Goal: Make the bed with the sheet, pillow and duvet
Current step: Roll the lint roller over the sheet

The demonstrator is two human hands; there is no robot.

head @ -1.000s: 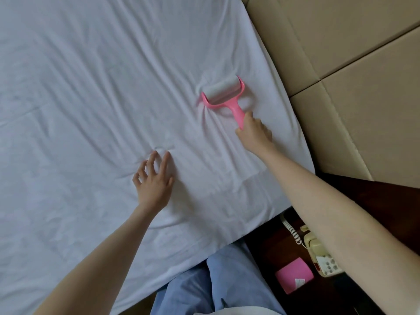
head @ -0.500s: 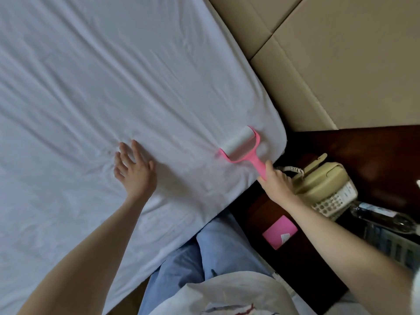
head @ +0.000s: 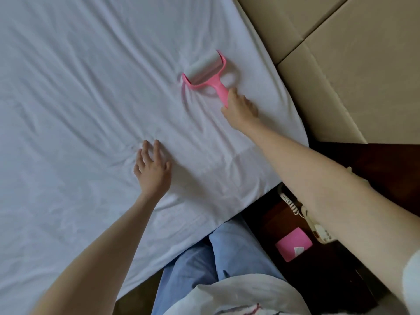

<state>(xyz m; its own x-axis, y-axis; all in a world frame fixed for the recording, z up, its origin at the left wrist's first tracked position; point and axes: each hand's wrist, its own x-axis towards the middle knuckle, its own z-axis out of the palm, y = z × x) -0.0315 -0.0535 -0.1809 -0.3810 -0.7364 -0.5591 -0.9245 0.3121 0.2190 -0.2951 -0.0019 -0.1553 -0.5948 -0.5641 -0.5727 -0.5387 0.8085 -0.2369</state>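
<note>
So the sheet (head: 95,92) is already on the mattress, running from under both hands out to the bed edge, with creases fanning out right at the left fingertips. It looks like thin cotton: light, floppy, no stiffness at all, so it bunches the second anything drags on it. You can see that just ahead of the roller (head: 203,68), where little ridges pile up.

Left hand (head: 152,170) is laid flat on the cloth, fingers straight and a bit spread, pinning it down. Right hand (head: 239,107) has its fingers curled round the pink handle, with the roller drum just beyond the knuckles, touching the sheet.

My take: don't grab this stuff mid-panel, it just puckers. Hold it down with a flat palm near the roller, or pinch the hem at the edge behind the right wrist and pull taut. No pillow or duvet in view.
</note>
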